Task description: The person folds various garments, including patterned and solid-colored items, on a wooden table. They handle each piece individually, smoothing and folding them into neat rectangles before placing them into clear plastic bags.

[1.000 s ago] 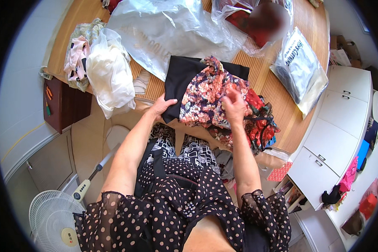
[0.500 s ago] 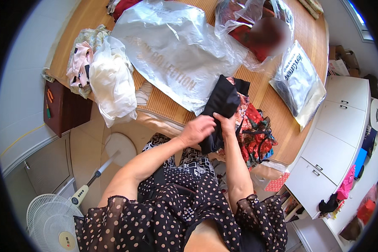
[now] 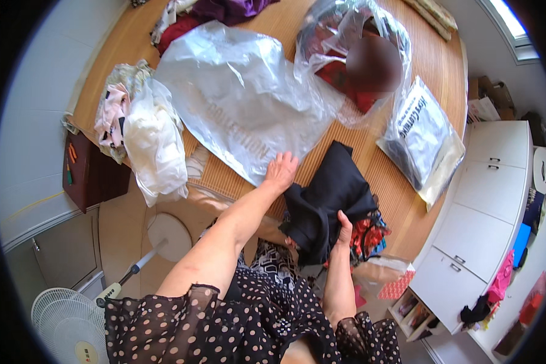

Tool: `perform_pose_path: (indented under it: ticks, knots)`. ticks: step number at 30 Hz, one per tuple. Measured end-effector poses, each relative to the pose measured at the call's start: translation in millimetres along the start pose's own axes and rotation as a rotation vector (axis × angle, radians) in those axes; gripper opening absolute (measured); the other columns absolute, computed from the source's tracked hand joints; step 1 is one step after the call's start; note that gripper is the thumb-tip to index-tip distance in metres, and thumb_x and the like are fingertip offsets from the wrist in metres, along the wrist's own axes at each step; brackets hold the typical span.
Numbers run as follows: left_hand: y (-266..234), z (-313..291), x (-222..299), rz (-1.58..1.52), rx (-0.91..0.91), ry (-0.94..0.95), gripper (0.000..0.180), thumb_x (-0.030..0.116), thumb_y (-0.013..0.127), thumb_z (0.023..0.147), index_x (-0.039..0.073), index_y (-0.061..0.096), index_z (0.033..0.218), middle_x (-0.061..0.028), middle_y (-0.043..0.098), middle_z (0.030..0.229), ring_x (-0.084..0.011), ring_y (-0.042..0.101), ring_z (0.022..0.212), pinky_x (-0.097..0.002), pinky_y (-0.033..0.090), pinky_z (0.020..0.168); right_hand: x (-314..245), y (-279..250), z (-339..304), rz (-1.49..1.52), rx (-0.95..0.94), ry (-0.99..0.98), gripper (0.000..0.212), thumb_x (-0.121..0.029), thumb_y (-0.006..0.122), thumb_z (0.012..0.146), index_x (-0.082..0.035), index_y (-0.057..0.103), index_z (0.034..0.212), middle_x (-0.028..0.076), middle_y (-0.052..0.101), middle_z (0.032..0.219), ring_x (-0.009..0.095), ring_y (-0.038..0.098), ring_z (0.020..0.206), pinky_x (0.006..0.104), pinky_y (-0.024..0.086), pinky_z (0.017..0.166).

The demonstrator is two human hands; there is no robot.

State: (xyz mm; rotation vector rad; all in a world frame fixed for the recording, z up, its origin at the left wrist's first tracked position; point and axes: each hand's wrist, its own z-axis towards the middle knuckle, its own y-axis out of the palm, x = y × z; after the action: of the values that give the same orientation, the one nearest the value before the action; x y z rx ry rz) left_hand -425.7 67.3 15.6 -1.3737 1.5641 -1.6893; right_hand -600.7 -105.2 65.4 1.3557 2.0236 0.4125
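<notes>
The right hand (image 3: 344, 229) is partly closed on the right side of a folded black garment (image 3: 330, 197), its thumb upright against the cloth and its fingers hidden behind or beneath it. The garment is at the near edge of the bamboo-slat mat (image 3: 394, 176), its lower folds bunched and hanging past that edge. A red floral garment (image 3: 370, 235) shows from under its right side, close to the mat's near right corner.

Farther in, the left hand (image 3: 280, 171) lies half open, palm down, on the near corner of a large translucent plastic bag (image 3: 224, 97); I cannot tell whether it pinches the film. With one hand holding the garment, its loose lower folds could fall open, or its overhanging weight could draw it off the near edge. The floral cloth might be dragged along if it catches. The slick film could slide or crease under light fingertips.

Toward the left edge sit a white plastic bag (image 3: 153, 142) and a pale pink garment (image 3: 112, 112). Nearer the right edge lies a packaged dark garment (image 3: 420, 142); beyond it, a see-through bag (image 3: 315, 67) holds dark red contents. Purple cloth (image 3: 233, 9) lies at the far left.
</notes>
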Motion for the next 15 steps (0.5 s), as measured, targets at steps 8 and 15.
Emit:
perform_pose_path:
  ticks: [8,15]
  knots:
    - [-63.8,-34.6,-57.1,-0.889,-0.046,-0.309,0.016,0.014,0.054,0.085,0.006,0.065,0.094,-0.0058,0.065,0.083,-0.0119,0.061,0.071,-0.026,0.05,0.065,-18.0,-25.4,-5.7,0.212,-0.126,-0.034,0.048,-0.02,0.063,0.077,0.003,0.051,0.117,0.015,0.059,0.114,0.031,0.057,0.102,0.0431,0.044,0.094]
    - [-79.6,-83.1,-44.0,-0.784,-0.063,-0.232,0.009,0.009,0.058,0.077,0.003,0.052,0.077,-0.0011,0.055,0.068,-0.0084,0.053,0.064,-0.0243,0.044,0.061,-22.1,11.8,-8.3,0.186,-0.123,-0.02,0.054,-0.021,0.065,0.076,0.001,0.047,0.122,0.015,0.055,0.119,0.031,0.055,0.105,0.0432,0.044,0.094]
